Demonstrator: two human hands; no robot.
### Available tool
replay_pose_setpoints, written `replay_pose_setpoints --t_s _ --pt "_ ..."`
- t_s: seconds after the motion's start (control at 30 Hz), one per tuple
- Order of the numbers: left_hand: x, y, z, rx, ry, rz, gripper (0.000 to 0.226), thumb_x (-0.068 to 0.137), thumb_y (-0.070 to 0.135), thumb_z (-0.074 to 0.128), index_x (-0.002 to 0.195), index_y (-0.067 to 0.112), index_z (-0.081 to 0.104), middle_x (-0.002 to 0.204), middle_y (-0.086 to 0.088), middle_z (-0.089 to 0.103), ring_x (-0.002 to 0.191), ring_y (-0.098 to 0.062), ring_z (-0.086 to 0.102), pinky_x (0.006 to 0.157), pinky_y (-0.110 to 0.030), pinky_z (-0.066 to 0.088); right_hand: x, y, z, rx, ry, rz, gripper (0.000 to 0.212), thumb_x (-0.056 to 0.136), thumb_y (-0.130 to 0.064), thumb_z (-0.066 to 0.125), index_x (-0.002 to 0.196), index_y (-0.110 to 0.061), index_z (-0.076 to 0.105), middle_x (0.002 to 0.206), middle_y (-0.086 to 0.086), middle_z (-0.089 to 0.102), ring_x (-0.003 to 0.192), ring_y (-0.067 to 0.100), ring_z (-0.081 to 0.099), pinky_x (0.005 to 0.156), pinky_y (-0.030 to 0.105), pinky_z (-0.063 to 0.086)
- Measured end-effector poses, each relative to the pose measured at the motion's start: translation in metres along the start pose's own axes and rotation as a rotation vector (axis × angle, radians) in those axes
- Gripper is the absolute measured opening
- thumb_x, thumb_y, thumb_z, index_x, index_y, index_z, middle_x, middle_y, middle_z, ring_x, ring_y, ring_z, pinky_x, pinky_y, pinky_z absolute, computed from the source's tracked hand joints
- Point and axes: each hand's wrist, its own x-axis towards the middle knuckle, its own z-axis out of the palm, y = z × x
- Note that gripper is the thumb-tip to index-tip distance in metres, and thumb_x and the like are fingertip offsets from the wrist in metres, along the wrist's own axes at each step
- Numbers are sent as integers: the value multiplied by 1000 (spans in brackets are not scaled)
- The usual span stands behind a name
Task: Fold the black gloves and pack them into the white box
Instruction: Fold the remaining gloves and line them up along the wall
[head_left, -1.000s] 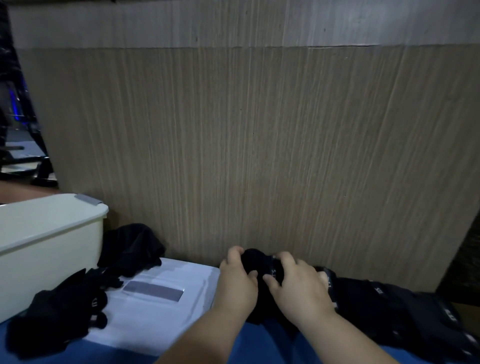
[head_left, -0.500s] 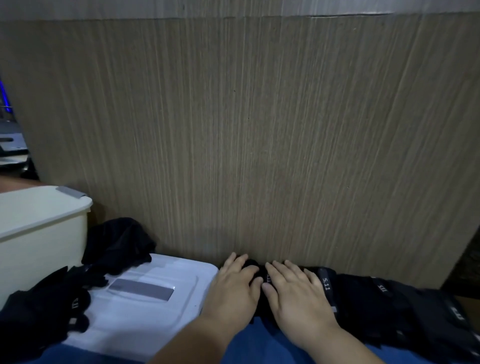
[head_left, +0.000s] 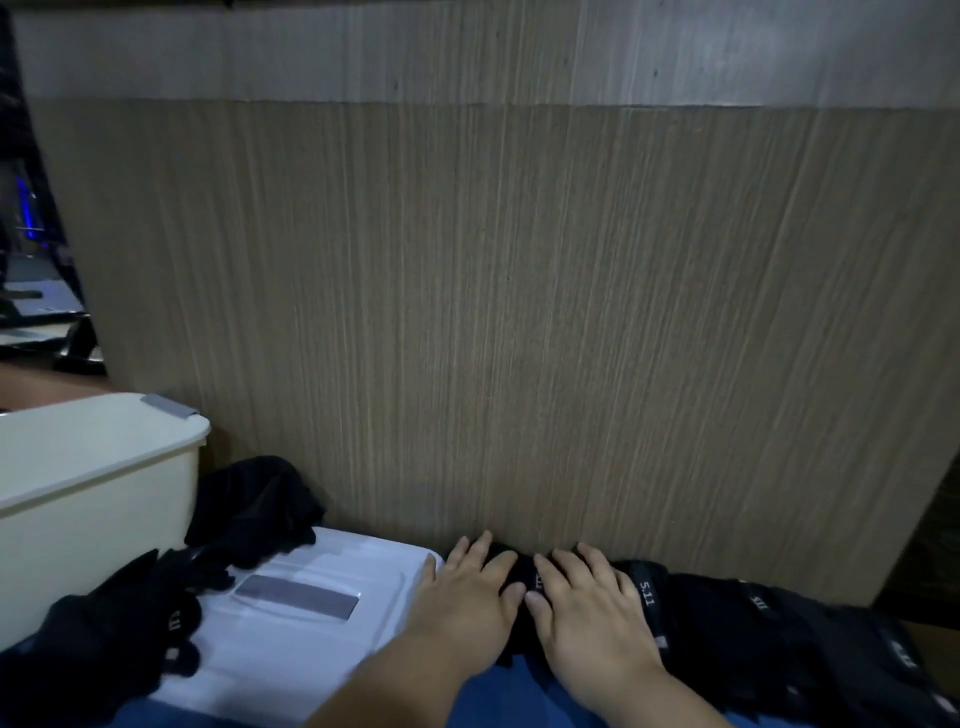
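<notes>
One tall wood-grain panel (head_left: 519, 312) fills most of the view, standing upright at the back of the blue desk (head_left: 493, 699). At the left the white box (head_left: 93, 499) is set on the desk with its top open; what lies inside cannot be seen from this angle. Just beside it a white lid (head_left: 260, 660) is laid flat, with loose black gloves (head_left: 104, 634) draped over its left and far edges. A further heap of gloves (head_left: 779, 639) is spread along the foot of the panel at the right. Between lid and heap, a single glove (head_left: 519, 631) is pinned to the desk under the left hand (head_left: 467, 592) and the right hand (head_left: 592, 608), which are placed side by side and almost touching. A second ago this glove was clutched as a bundle, with fingers and thumbs curled round it; since then the fingers have been straightened and laid flat on top. The grip of each hand is therefore open: the glove is pressed down, not held. It may be judged that the fold has been made and is being flattened so that it keeps its shape. Nothing has yet been carried to the box, which is well to the left, across the lid. The pressed glove would next have to be gathered without springing open, and many gloves appear to be left unfolded.
</notes>
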Motion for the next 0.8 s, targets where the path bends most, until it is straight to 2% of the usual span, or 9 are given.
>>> replay_pose_setpoints --t_s 0.07,0.13,0.17,0.23,0.33,0.47,0.57,0.67,0.8 --pt "-7 -2 -7 -23 18 -9 51 102 46 22 151 37 12 161 8 -6 148 -14 -6 119 -44 -2 0 -2 -9 4 -41 18 102 70 -61 -26 148 -31 32 151 -7 33 144 20 16 114 42 20" --pt "-18 -7 -13 -90 75 -28 52 101 47 26 151 38 12 161 9 -5 148 -13 -3 120 -41 1 -2 -4 -18 -74 15 54 72 96 -54 -1 124 -33 63 125 -7 61 126 21 48 94 42 46" --pt "-26 -11 -16 -130 109 -43 53 100 47 29 150 37 15 161 9 -3 147 -12 -1 120 -38 4 -6 -5 -21 -71 60 67 58 95 -52 19 109 -32 71 109 -8 67 115 19 56 84 40 52" --pt "-44 -23 -24 -183 181 -96 51 99 46 36 147 35 24 160 10 5 146 -12 7 118 -29 11 -11 -12 -23 -22 155 33 42 85 -49 36 98 -30 72 99 -8 67 110 18 53 80 42 53" --pt "-79 -44 -39 -193 291 -234 44 96 48 41 139 40 35 154 17 21 140 -10 18 111 -23 21 -17 -40 -26 91 333 -88 32 80 -44 42 91 -31 69 96 -10 62 105 16 49 76 40 52" --pt "-131 -80 -64 -289 447 -493 14 90 49 51 101 44 43 131 13 44 127 -15 33 105 -23 27 -18 -98 -18 295 278 -258 26 77 -40 44 87 -33 67 85 -16 60 87 12 55 65 26 50" --pt "-164 -115 -76 -362 591 -724 26 79 41 68 82 30 45 120 -4 51 120 -27 41 98 -31 34 -22 -149 -9 384 163 -362 39 88 -39 32 111 -31 62 107 -14 57 107 11 48 89 20 41" --pt "-186 -148 -76 -436 760 -841 32 72 27 79 92 16 56 115 -17 54 117 -38 44 99 -41 35 -23 -191 3 500 48 -397 34 99 -32 38 130 -28 51 126 -13 49 123 7 33 98 11 24" --pt "-191 -192 -63 -537 699 -825 53 73 21 79 115 3 52 118 -20 51 116 -38 43 98 -42 33 -22 -237 8 431 -7 -308 26 98 -33 37 114 -29 58 120 -9 55 122 15 36 94 24 31"
